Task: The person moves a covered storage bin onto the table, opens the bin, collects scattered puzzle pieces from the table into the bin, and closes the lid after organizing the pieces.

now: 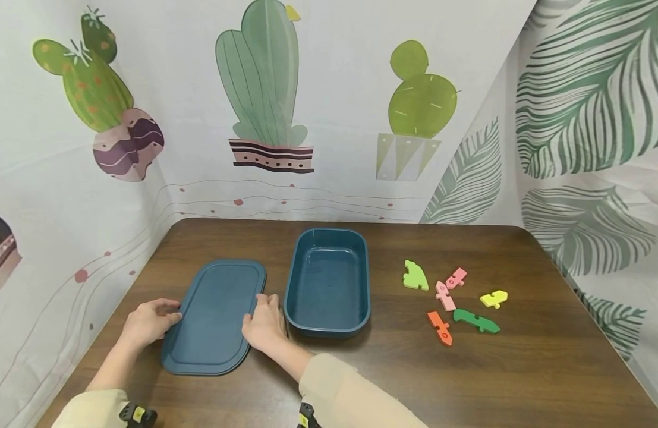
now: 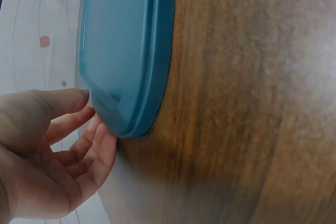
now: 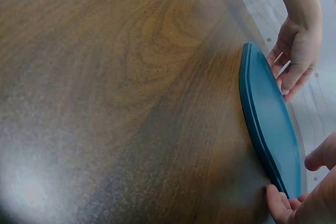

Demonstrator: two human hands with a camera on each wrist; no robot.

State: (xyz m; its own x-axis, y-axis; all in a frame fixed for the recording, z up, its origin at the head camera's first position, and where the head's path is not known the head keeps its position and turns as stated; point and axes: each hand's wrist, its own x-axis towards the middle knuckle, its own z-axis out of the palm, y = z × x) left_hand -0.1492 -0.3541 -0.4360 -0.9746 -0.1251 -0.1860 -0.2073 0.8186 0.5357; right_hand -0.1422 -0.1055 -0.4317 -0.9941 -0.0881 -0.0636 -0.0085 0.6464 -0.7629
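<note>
A dark blue flat lid with rounded corners [image 1: 213, 318] lies on the left part of the table, beside a dark blue rectangular container [image 1: 329, 285]. At the lid's left edge is my left hand [image 1: 148, 323]; its relaxed fingers touch the rim, with the thumb apart from them in the left wrist view [image 2: 58, 150]. My right hand [image 1: 266, 324] is at the opposite long edge, between lid and container. In the right wrist view its fingertips touch the lid's side [image 3: 257, 135], while the thumb stands off the surface.
Several small coloured puzzle-like pieces lie right of the container: a light green piece [image 1: 415, 276], a yellow one [image 1: 493, 298], a dark green one [image 1: 475, 321], an orange one [image 1: 440, 329] and two pink ones [image 1: 444, 296]. A patterned cloth [image 1: 339, 113] hangs behind the wooden table [image 1: 521, 380].
</note>
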